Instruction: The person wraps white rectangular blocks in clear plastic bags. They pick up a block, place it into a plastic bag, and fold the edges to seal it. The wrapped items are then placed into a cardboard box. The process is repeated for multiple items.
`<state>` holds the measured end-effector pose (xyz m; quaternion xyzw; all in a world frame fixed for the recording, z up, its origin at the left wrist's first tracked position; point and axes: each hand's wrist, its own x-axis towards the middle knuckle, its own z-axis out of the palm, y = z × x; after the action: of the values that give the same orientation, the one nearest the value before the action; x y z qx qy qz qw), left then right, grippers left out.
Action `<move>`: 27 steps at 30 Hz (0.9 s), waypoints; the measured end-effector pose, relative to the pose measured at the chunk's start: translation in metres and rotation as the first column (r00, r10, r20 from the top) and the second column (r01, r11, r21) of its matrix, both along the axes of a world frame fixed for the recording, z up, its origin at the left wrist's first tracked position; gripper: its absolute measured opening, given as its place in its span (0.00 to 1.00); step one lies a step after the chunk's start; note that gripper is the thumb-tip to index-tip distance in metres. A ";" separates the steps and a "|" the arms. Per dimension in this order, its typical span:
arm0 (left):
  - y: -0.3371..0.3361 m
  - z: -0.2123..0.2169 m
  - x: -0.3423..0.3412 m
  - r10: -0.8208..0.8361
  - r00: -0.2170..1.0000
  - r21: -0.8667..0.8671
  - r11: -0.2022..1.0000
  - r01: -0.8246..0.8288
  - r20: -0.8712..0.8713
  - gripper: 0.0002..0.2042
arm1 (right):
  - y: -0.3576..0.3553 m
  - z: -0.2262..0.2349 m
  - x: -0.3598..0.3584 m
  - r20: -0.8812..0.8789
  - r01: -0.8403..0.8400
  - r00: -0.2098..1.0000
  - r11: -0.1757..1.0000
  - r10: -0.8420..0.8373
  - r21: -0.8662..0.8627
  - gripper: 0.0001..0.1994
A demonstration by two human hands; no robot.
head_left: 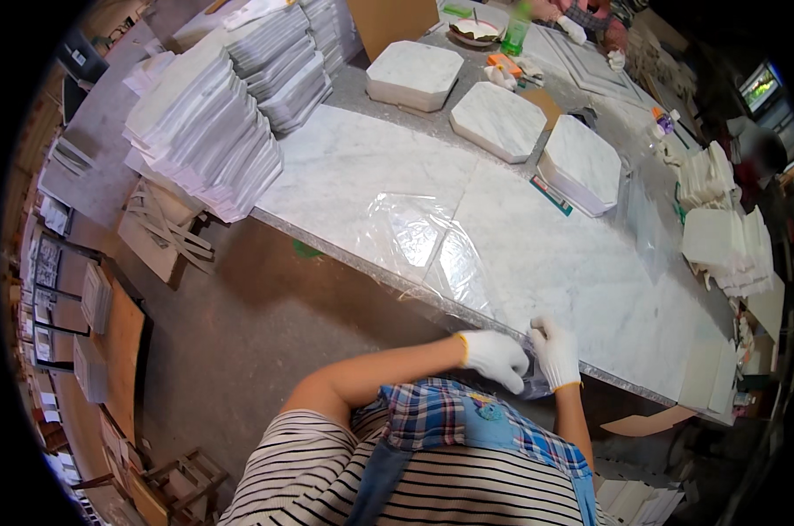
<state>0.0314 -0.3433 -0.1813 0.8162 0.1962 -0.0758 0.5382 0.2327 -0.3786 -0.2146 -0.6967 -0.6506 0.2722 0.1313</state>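
Both my hands wear white knit gloves with yellow cuffs and meet at the near edge of the marble-topped table. My left hand (493, 358) is closed, its fingers curled toward the right one. My right hand (555, 354) is closed too, fingers bent at the table edge. Between them shows a bit of clear, crinkled plastic (537, 384) which both seem to grip; its shape is mostly hidden. A clear plastic bag (413, 238) lies flat and shiny on the white marble slabs (537, 254), left of my hands.
Tall stacks of white marble tiles (199, 131) stand at the left. Three short stacks of eight-sided tiles (498, 121) sit farther back, with a green-and-white strip (551, 195) beside one. White bundles (721, 237) fill the right end. A person's gloved hand (572, 30) shows across the table.
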 end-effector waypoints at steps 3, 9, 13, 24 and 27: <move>0.043 -0.004 -0.055 0.516 0.844 -0.171 0.853 -0.492 0.147 0.25 | -0.016 0.000 -0.003 -0.105 0.123 0.987 0.992 -0.122 0.006 0.09; 0.139 -0.036 -0.153 0.861 0.428 0.774 0.067 -0.630 0.274 0.28 | -0.047 -0.019 -0.001 -0.204 0.208 0.969 0.907 -0.139 0.367 0.11; 0.164 -0.057 -0.166 0.887 0.450 0.770 0.214 -0.601 0.105 0.16 | -0.068 -0.015 0.006 -0.406 0.276 0.890 0.954 -0.209 0.113 0.16; 0.211 -0.021 -0.114 0.747 0.661 0.941 0.169 -0.294 0.072 0.07 | -0.122 0.000 0.016 -0.571 0.002 0.805 0.964 -0.159 -0.266 0.11; 0.234 -0.030 -0.083 0.716 0.690 0.957 0.116 -0.266 0.105 0.07 | -0.131 -0.011 0.019 -0.675 0.090 0.637 0.905 -0.372 -0.415 0.09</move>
<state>-0.0518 -0.1094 -0.2116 0.8135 0.5688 0.0799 -0.0911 0.2513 -0.5098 -0.2257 -0.6154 -0.3862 0.6207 0.2947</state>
